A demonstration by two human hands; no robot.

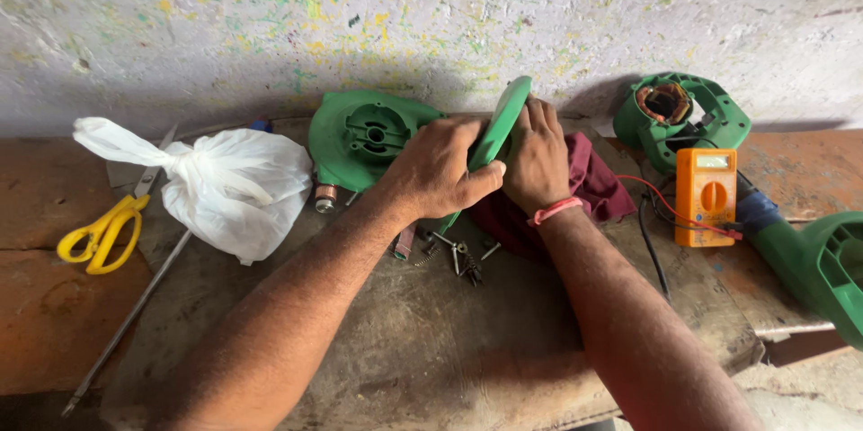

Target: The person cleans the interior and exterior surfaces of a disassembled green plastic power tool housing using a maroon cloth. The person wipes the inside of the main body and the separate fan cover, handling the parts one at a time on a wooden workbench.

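Note:
Both hands grip a green plastic housing cover [505, 112] held on edge over the workbench. My left hand [436, 170] wraps its left side, thumb along the lower edge. My right hand [537, 157], with a pink band at the wrist, presses on its right face. Under the right hand lies a maroon cloth [598, 181]. Behind the left hand sits another green housing half [360, 136] with a round recess. Loose screws and springs [458, 256] lie just below the hands.
A tied white plastic bag [229, 186], yellow-handled scissors [101, 231] and a long metal rod [126, 323] lie at left. At right are an orange multimeter [705, 195] with leads, a green motor housing [676, 116] and a green handle piece [822, 265]. A stained wall stands behind.

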